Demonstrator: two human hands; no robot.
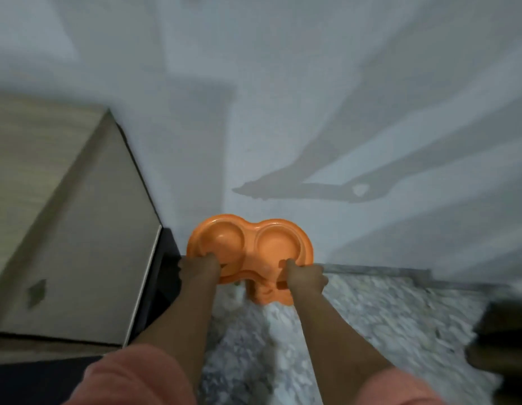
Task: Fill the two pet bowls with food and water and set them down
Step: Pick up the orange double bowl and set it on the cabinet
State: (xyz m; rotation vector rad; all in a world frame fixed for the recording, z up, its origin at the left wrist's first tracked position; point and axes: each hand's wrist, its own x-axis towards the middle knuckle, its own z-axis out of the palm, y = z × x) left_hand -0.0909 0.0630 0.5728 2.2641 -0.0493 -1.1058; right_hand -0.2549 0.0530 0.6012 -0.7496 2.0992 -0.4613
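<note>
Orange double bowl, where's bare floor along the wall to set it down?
Both hands, left hand and right hand, grip the orange double bowl. Bare speckled floor runs to its right along the wall, and nearer, between the forearms. Left is tight: the wooden cabinet sits close. A dark blurred object bounds the far right.

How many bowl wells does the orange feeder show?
2, side by side in the orange feeder: the left well above the left hand, the right well above the right hand.
</note>
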